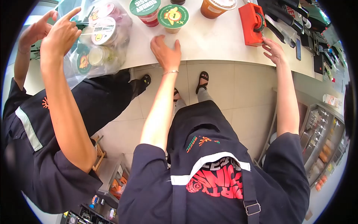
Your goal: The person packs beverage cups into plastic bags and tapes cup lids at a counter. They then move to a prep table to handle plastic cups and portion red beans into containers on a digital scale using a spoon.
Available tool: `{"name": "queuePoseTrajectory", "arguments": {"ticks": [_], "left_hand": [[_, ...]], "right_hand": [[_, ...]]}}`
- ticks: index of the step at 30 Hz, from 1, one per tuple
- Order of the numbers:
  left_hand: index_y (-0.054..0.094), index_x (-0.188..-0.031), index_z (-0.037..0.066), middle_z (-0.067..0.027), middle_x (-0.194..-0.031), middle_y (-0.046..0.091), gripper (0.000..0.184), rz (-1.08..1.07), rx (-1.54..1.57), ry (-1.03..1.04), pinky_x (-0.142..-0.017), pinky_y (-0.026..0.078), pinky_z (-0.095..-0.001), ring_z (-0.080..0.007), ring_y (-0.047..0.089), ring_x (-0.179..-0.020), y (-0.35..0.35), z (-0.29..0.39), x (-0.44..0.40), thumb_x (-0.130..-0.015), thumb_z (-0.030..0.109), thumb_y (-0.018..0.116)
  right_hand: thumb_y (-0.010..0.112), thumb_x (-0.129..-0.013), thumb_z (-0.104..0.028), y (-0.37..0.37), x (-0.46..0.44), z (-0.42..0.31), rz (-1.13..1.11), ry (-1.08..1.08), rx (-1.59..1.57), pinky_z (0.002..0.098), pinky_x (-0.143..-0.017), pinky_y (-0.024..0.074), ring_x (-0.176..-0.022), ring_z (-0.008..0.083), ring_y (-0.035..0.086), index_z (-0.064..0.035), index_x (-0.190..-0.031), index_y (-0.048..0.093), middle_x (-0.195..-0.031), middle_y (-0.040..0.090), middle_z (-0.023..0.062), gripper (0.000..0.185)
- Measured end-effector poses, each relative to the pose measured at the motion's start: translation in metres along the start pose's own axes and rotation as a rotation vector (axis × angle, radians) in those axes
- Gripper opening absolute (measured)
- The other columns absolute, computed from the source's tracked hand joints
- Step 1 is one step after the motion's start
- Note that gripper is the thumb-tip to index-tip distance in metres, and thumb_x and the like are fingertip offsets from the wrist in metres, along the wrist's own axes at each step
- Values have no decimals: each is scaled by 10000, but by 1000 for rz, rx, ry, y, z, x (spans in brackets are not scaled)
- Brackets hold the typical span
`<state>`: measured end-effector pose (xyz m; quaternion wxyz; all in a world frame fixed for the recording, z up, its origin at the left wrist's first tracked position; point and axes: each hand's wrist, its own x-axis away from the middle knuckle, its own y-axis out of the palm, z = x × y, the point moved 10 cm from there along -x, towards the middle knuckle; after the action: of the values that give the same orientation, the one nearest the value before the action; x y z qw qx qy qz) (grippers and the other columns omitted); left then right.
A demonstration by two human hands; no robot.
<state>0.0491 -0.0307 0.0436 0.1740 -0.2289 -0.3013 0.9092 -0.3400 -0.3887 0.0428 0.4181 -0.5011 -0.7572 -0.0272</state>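
A red tape dispenser [248, 27] sits on a white table [220, 41], right of some lidded cups [173, 16]. Working it well likely calls for a steady base and a light pinch at its near end, clear of any cutting edge. The right hand [275, 51] is at that end, arm stretched forward, fingers half curled; whether they pinch anything, I cannot tell. The left hand [166, 53], apparently empty, thumb spread wide, is near the closest cup

The right grip [275, 52] is at the red tape dispenser [246, 24].
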Motion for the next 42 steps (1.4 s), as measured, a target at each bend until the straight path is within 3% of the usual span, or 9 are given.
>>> {"name": "queuePoseTrajectory", "arguments": {"ticks": [4,7,11,15,19,25,32,37,42], "left_hand": [[565,-1142,26,-162,-1119,586,364,-123,324,-53,-1012,450,-477,-350,567,-1116,40,70,71,-825,86,736],[668,-1107,20,-121,-1088,714,226,-627,718,-244,-971,530,-383,-232,678,-1071,137,139,121,-936,154,728],[688,-1245,51,-77,-1173,733,431,-1158,1058,-600,-1014,507,-365,-193,669,-1140,233,209,143,-1073,428,570],[690,-1323,45,-103,-1305,726,807,-1307,1045,-717,-1111,423,-419,-212,636,-1236,250,227,121,-1001,737,427],[691,-1337,65,-86,-1268,734,758,-1413,1004,-869,-1106,420,-390,-190,623,-1261,239,231,126,-988,712,507],[735,-1300,151,8,-1191,749,409,-1283,900,-852,-952,453,-299,-99,648,-1027,252,232,138,-987,414,719],[818,-990,54,-32,-846,783,224,-760,478,-278,-665,527,-295,-101,689,-740,243,209,122,-878,248,822],[698,-1017,24,-22,-889,724,67,-473,933,-252,-733,537,-256,-80,643,-773,109,268,-34,-981,79,706],[724,-968,14,-111,-848,760,170,-198,448,-12,-736,557,-328,-190,727,-784,88,246,-216,-934,177,760]], "right_hand": [[817,-890,-524,-20,-9,2,16,173,94,510,-1141,357,-1371,213,456,-192,-1283,688,-1415,564,10,530],[840,-858,-550,-11,-15,1,-91,125,108,526,-1156,348,-1360,218,466,-175,-1305,669,-1423,553,13,607],[835,-875,-518,6,-20,-3,-164,5,84,458,-1072,410,-1291,193,541,-81,-1278,708,-1300,679,73,608],[812,-941,-345,4,27,-5,-22,-386,-234,271,-902,442,-957,88,608,-64,-1084,765,-978,720,-17,319],[789,-956,-207,-24,139,51,-54,-250,-148,251,-802,487,-859,66,613,-19,-957,769,-908,716,-5,188],[809,-931,-188,-35,226,166,-148,116,-223,254,-703,522,-759,79,659,9,-1016,784,-848,757,35,216],[817,-917,-155,6,124,264,-89,161,20,250,-717,516,-744,74,670,6,-1338,663,-825,756,30,476],[750,-963,-94,70,139,79,-241,-296,-307,263,-771,530,-787,100,676,-81,-1454,502,-811,709,22,550],[729,-987,-77,145,129,-83,-228,-538,-566,271,-743,530,-749,116,652,-82,-1414,414,-775,657,16,531]]}}
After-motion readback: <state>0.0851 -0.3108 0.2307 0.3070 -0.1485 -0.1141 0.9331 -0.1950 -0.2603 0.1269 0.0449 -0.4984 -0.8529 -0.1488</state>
